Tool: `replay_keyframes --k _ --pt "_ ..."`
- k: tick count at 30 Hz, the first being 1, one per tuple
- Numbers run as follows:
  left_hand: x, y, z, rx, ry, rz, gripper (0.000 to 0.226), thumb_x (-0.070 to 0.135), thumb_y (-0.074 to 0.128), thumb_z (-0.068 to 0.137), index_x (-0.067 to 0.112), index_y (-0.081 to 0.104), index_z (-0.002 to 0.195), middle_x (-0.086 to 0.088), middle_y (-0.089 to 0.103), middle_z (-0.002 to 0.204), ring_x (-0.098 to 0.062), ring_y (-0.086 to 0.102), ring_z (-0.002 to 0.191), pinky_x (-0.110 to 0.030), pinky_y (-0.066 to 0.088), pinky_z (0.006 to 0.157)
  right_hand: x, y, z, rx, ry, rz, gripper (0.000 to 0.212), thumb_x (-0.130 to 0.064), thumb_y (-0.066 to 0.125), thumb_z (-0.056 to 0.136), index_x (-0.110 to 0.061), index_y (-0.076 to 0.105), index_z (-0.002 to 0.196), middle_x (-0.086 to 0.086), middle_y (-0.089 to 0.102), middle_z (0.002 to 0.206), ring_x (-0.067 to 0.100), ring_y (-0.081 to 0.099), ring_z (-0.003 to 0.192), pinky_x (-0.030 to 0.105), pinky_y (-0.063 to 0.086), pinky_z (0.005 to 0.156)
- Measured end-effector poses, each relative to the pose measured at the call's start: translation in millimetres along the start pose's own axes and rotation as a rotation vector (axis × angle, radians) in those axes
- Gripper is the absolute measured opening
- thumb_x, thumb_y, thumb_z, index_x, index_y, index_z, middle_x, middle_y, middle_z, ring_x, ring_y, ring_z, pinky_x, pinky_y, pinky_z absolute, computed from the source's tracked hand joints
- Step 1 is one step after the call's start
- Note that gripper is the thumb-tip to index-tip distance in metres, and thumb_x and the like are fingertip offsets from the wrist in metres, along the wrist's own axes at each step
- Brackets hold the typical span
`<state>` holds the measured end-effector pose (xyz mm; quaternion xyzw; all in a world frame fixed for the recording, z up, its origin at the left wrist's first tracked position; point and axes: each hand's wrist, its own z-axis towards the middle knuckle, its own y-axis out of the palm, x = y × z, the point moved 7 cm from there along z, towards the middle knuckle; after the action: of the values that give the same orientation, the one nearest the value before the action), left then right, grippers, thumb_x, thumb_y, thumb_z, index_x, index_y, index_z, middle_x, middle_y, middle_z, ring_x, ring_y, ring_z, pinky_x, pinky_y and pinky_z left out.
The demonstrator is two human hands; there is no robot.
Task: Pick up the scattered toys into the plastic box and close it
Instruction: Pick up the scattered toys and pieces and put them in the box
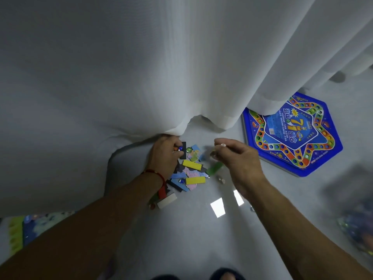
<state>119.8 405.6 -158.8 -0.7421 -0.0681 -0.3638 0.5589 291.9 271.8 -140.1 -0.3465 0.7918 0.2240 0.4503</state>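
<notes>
L hand [164,153] curls round a few marbles [178,148] at the far edge of the toy pile [189,172] on the floor (right under the white curtain [141,67]). R hand [237,158] pinches a small whitish bead [222,145] above the pile, w/ a blurred green piece [215,168] below it, maybe held too. The plastic box isn't clearly visible.

Bare forearms – red string bracelet [155,173], left wrist.

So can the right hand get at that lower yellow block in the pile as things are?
Probably yes. The lower yellow block lies on top of the pile, nothing over it, and the right hand hovers just beside it. But that hand already pinches a small white piece, so its fingers are not free.
</notes>
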Motion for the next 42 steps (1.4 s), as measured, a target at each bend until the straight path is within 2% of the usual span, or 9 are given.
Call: replay_keyframes --k 4,8,14,18,25,31,35,39,42 --pt "5 -1 2 -0.042 0.054 0.037 0.011 0.007 0.072 0.082 0.006 0.066 0.091 -0.002 0.061 0.084 -0.013 0.056 0.075 -0.019 0.042 0.067 10 -24 -22 -0.132 0.341 0.800 0.034 -0.003 0.077 0.070 -0.001 0.075 0.104 0.017 0.070 0.105 0.025 0.064 0.104 0.025 0.058 0.072" --pt "26 -12 -8 0.036 0.204 0.142 0.006 0.004 0.067 0.085 0.007 0.063 0.088 -0.005 0.059 0.085 -0.011 0.047 0.077 -0.025 0.044 0.073 17 -42 -49 -0.117 0.433 0.975 0.020 -0.015 0.060 0.087 0.000 0.068 0.099 0.015 0.063 0.096 0.026 0.061 0.087 0.028 0.053 0.062" --pt "65 16 -86 -0.036 -0.033 -0.513 0.007 0.012 0.063 0.089 0.018 0.063 0.093 -0.006 0.066 0.087 -0.020 0.067 0.075 -0.032 0.057 0.067 8 -122 -80 0.125 0.004 -0.312 0.025 -0.023 0.051 0.103 -0.012 0.072 0.098 0.003 0.059 0.068 0.013 0.054 0.056 0.027 0.044 0.052" --pt "61 36 -131 -0.099 -0.176 -0.547 0.006 0.013 0.067 0.088 0.012 0.064 0.092 -0.006 0.068 0.078 -0.013 0.065 0.066 -0.021 0.052 0.059 29 -168 -119 0.252 -0.235 -1.037 0.021 -0.033 0.058 0.099 -0.020 0.074 0.096 -0.004 0.069 0.081 0.016 0.063 0.072 0.027 0.040 0.067" --pt "19 -13 -188 0.131 -0.243 -0.234 0.006 0.024 0.069 0.086 0.024 0.063 0.088 0.011 0.064 0.078 -0.002 0.060 0.073 -0.016 0.044 0.063 80 -114 -138 0.117 -0.343 -1.069 0.042 -0.050 0.063 0.092 -0.023 0.054 0.123 -0.006 0.049 0.107 0.014 0.055 0.086 0.027 0.049 0.076" --pt "-59 -62 -222 0.260 -0.314 -0.004 0.010 0.014 0.069 0.084 0.019 0.061 0.082 0.003 0.060 0.078 -0.016 0.057 0.074 -0.028 0.043 0.063 113 -79 -127 -0.062 -0.520 -1.237 0.025 -0.003 0.071 0.087 -0.017 0.052 0.096 0.000 0.047 0.094 0.018 0.052 0.069 0.036 0.051 0.060" --pt "-73 -64 -226 0.249 -0.318 0.033 0.012 0.008 0.070 0.083 0.016 0.061 0.078 0.007 0.054 0.072 -0.005 0.048 0.069 -0.007 0.034 0.061 75 -104 -130 0.144 -0.494 -1.044 0.021 -0.016 0.058 0.098 -0.009 0.057 0.118 0.003 0.051 0.104 0.018 0.051 0.082 0.038 0.050 0.071" --pt "-81 -50 -217 0.183 -0.285 0.076 0.013 0.009 0.071 0.082 0.014 0.060 0.077 0.000 0.056 0.076 -0.016 0.049 0.077 -0.022 0.033 0.063 49 -150 -95 0.415 -0.340 -0.918 0.038 -0.047 0.036 0.102 -0.015 0.046 0.119 0.005 0.051 0.104 0.024 0.051 0.090 0.043 0.042 0.077" --pt "-81 -45 -213 0.137 -0.240 0.120 0.010 0.007 0.069 0.083 0.013 0.061 0.080 -0.002 0.055 0.079 -0.013 0.046 0.076 -0.023 0.029 0.063 59 -158 -79 0.301 -0.266 -1.187 0.024 -0.019 0.053 0.100 -0.007 0.050 0.120 0.018 0.051 0.108 0.034 0.055 0.086 0.049 0.053 0.077"
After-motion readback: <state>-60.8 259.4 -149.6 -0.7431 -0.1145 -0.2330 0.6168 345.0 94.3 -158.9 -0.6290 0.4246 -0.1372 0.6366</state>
